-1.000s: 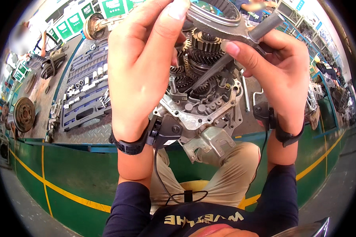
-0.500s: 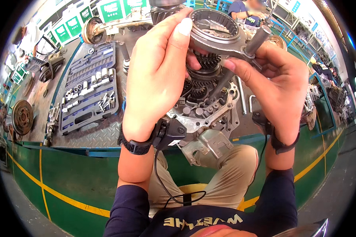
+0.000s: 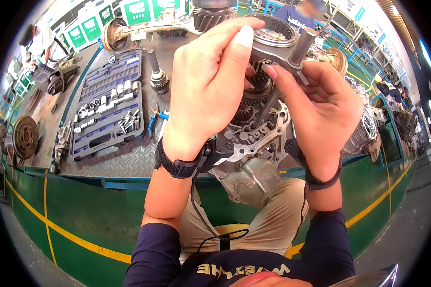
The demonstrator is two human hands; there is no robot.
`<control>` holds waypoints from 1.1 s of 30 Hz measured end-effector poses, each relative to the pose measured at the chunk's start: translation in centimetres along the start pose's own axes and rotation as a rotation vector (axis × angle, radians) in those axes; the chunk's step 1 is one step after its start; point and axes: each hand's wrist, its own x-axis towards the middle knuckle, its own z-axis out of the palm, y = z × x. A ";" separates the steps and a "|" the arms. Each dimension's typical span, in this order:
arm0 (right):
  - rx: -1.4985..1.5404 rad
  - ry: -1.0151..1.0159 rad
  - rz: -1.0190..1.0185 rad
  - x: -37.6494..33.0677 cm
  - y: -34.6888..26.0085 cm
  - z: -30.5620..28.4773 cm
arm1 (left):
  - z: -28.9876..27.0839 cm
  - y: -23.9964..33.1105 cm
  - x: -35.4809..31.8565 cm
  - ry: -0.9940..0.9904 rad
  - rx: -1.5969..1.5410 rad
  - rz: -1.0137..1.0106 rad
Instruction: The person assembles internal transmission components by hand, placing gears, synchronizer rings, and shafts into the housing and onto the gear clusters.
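Note:
Both hands hold a steel synchronizer sleeve [image 3: 276, 43], a ring with inner teeth, together with a shift fork that carries a thick rod [image 3: 302, 46]. My left hand [image 3: 208, 88] closes over the sleeve's left side, thumb on top and some fingertips showing beneath. Around the fork, under the rod, my right hand [image 3: 318, 107] is closed with its thumb toward the middle. Directly below, a gear stack [image 3: 246, 112] stands in an open gearbox housing [image 3: 268, 143]. The hands partly cover the gears, so contact between sleeve and stack cannot be made out.
Left on the metal bench lies an open socket tool case [image 3: 107, 119]. A gear shaft [image 3: 159, 79] and blue-handled pliers [image 3: 153, 122] are beside my left hand. A large helical gear [image 3: 214, 18] stands behind it. Another person [image 3: 299, 14] works across the bench.
The sleeve and fork have shifted slightly to the right and are tilted differently. My left hand has moved right, my right hand a little left, bringing the wrists closer. Both keep their hold.

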 end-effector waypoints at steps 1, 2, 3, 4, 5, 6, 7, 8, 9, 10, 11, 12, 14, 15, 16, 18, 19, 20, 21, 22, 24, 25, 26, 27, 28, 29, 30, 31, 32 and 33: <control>-0.005 0.010 -0.029 0.1 0.0 0.3 | -0.4 0.0 0.1 -0.042 0.091 0.051; -0.007 0.012 -0.041 0.1 -0.1 0.5 | -0.6 -0.1 0.2 -0.085 0.181 0.103; -0.009 0.015 -0.056 0.1 -0.2 0.8 | -0.7 -0.3 0.3 -0.081 0.182 0.098; -0.052 0.026 -0.061 0.1 -0.4 1.1 | -0.7 -0.5 0.3 -0.092 0.214 0.088; -0.074 0.031 -0.063 0.1 -0.5 1.2 | -0.6 -0.7 0.2 -0.103 0.245 0.077; -0.097 0.037 -0.073 0.2 -0.7 1.2 | -0.3 -0.6 0.1 -0.083 0.236 0.074; -0.209 0.047 -0.130 0.1 -1.0 1.0 | -0.2 -0.4 0.0 -0.079 0.234 0.079; -0.267 0.050 -0.158 0.1 -1.0 1.0 | -0.2 -0.2 -0.1 -0.077 0.228 0.073; -0.320 0.053 -0.187 0.1 -1.1 1.0 | -0.3 -0.2 -0.2 -0.075 0.227 0.060; -0.234 0.068 -0.138 0.3 -0.9 1.2 | -0.4 -0.1 -0.2 -0.072 0.226 0.055; -0.198 0.085 -0.124 0.3 -1.0 1.3 | -0.6 -0.4 0.1 -0.068 0.217 0.071; -0.167 0.102 -0.114 0.5 -1.0 1.3 | -0.5 -0.3 0.4 -0.066 0.204 0.091; -0.191 0.100 -0.106 0.2 -1.3 1.3 | -0.2 -0.3 0.2 -0.060 0.199 0.086; -0.245 0.088 -0.120 0.3 -1.5 1.2 | -0.1 -0.2 0.2 -0.052 0.199 0.090; -0.256 0.103 -0.144 0.3 -1.3 1.4 | 0.0 -0.2 0.1 -0.043 0.200 0.094; -0.299 0.154 -0.202 0.4 -1.1 2.2 | 0.0 -0.2 0.1 -0.007 0.221 0.099; -0.331 0.166 -0.221 0.1 -1.0 2.4 | 0.1 0.0 0.0 -0.002 0.226 0.089; -0.279 0.158 -0.165 -0.1 -1.2 2.7 | 0.3 0.1 0.0 0.004 0.229 0.083; -0.272 0.184 -0.163 -0.1 -1.4 2.8 | 0.2 0.5 0.0 0.009 0.243 0.080; -0.314 0.195 -0.167 -0.1 -1.4 2.8 | 0.3 0.8 -0.1 -0.001 0.238 0.028; -0.372 0.213 -0.157 -0.5 -1.4 2.9 | 0.6 0.5 0.1 -0.007 0.243 0.039; -0.388 0.220 -0.143 -0.9 -1.3 3.1 | 0.6 0.3 0.3 -0.008 0.246 0.046; -0.393 0.214 -0.160 -1.2 -1.2 3.3 | 0.8 0.5 0.1 0.016 0.217 -0.004; -0.390 0.208 -0.141 -1.6 -1.6 3.5 | 0.8 0.7 -0.1 0.031 0.196 -0.061; -0.391 0.200 -0.125 -2.0 -1.9 3.6 | 0.7 0.6 -0.1 0.040 0.170 -0.083; -0.356 0.210 -0.119 -2.1 -1.8 3.6 | 0.8 0.8 0.0 0.029 0.170 -0.076; -0.355 0.216 -0.113 -2.1 -1.6 3.5 | 0.9 1.0 -0.1 0.032 0.136 -0.118; -0.344 0.241 -0.134 -1.9 -1.3 3.5 | 1.1 1.2 -0.1 0.035 0.102 -0.159; -0.333 0.266 -0.155 -1.7 -1.0 3.5 | 1.3 0.9 -0.1 0.027 0.106 -0.140; -0.332 0.267 -0.149 -1.7 -0.8 3.5 | 1.4 0.7 -0.2 0.022 0.108 -0.143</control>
